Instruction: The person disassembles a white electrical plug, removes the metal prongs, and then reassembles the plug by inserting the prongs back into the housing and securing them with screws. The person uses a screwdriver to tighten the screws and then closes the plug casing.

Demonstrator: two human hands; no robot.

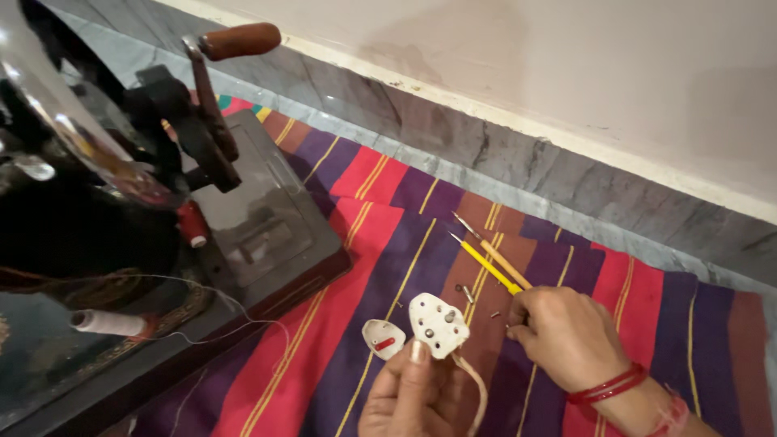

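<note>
Head view: left hand (413, 396) pinches the white plug body (438, 325) up off the striped cloth (324, 356), fingers closed on its lower edge, cord trailing. Right hand (566, 336), fingers curled shut, reaches among small screws (468, 293) beside two yellow screwdrivers (494, 263). Plug cover (383, 337) lies just left. Best practice, I judge: keep the plug level, pick one screw cleanly. Right wrist angled inward.

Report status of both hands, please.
Left hand holds white plug. Right hand on cloth by yellow screwdrivers. Plug cover beside.
</note>
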